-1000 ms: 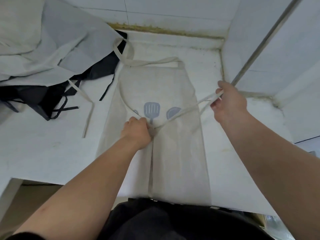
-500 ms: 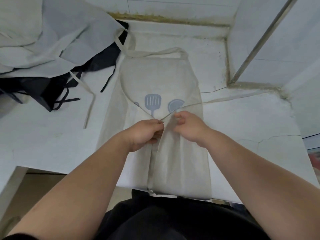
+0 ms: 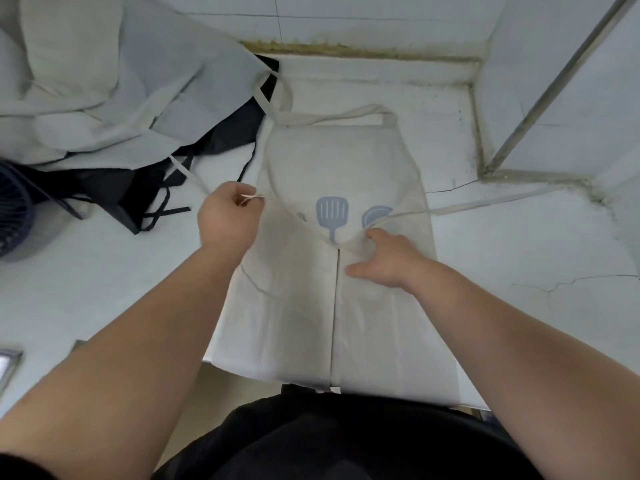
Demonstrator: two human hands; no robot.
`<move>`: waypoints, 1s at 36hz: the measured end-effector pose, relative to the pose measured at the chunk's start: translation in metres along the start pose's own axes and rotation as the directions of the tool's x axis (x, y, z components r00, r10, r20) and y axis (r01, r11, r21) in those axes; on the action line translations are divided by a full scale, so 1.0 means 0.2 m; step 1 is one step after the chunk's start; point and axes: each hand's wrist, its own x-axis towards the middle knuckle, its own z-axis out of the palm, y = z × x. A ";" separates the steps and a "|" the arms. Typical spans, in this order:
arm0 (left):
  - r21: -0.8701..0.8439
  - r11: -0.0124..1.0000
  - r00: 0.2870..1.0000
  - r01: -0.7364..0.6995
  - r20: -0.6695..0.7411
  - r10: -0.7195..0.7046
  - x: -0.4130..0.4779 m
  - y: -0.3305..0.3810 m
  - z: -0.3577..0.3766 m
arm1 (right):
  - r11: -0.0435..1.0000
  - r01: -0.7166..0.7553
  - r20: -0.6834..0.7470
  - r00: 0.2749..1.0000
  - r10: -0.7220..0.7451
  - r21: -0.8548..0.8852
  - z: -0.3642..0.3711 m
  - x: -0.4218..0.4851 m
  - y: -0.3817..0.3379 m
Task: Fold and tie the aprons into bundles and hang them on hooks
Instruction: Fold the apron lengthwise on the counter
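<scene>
A cream apron (image 3: 332, 161) with a blue spatula print lies flat on the white counter (image 3: 519, 258), its two sides folded in to meet at a centre seam. My left hand (image 3: 228, 216) pinches the end of the left waist strap (image 3: 277, 202) and holds it out to the left, off the cloth. My right hand (image 3: 388, 258) presses with spread fingers on the folded apron where the straps cross. The right waist strap (image 3: 485, 202) trails loose across the counter to the right. The neck loop lies at the apron's far end.
A heap of pale grey aprons (image 3: 104, 84) and black aprons (image 3: 138, 181) lies at the back left. A dark round ribbed object (image 3: 14, 209) sits at the left edge. A tiled wall with a metal rail (image 3: 554, 84) bounds the right side.
My left hand has moved from the centre out to the left, drawing the left strap with it. My right hand let go of the right strap, came to the centre and now presses on the cloth.
</scene>
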 end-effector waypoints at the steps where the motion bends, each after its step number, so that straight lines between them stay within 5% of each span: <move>1: 0.032 0.999 0.999 0.017 -0.045 -0.016 0.03 -0.01 -0.03 | 1.000 -0.014 -0.012 1.000 0.014 -0.015 0.01 0.01 -0.01; 5: 0.235 0.959 0.977 0.158 -0.179 -0.117 0.09 -0.07 -0.12 | 0.996 -0.083 -0.056 0.995 0.081 -0.040 0.07 0.05 -0.04; 10: 0.373 0.899 0.971 0.231 -0.155 -0.185 0.08 -0.10 -0.13 | 0.979 -0.199 -0.131 0.973 0.190 -0.053 0.13 0.06 -0.07; 15: 0.328 0.939 0.988 -0.098 0.145 0.053 0.04 -0.18 -0.06 | 0.967 -0.236 -0.181 0.960 0.216 -0.098 0.16 0.05 -0.10; 20: 0.270 0.897 0.868 -0.350 0.453 0.202 -0.03 -0.25 0.02 | 0.972 -0.223 -0.213 0.955 0.204 -0.068 0.21 0.03 -0.08; 24: 0.412 0.755 0.741 -0.509 0.657 0.141 -0.06 -0.30 0.03 | 0.985 -0.152 -0.277 0.946 0.167 0.077 0.24 0.01 -0.06; 28: 0.478 0.698 0.777 -0.533 0.603 0.181 -0.09 -0.29 0.01 | 0.971 -0.059 -0.339 0.931 0.138 0.231 0.24 -0.07 -0.02; 36: 0.329 0.852 0.858 -0.406 0.458 0.232 -0.28 -0.31 -0.10 | 0.965 0.043 -0.402 0.913 0.067 0.259 0.31 -0.23 0.02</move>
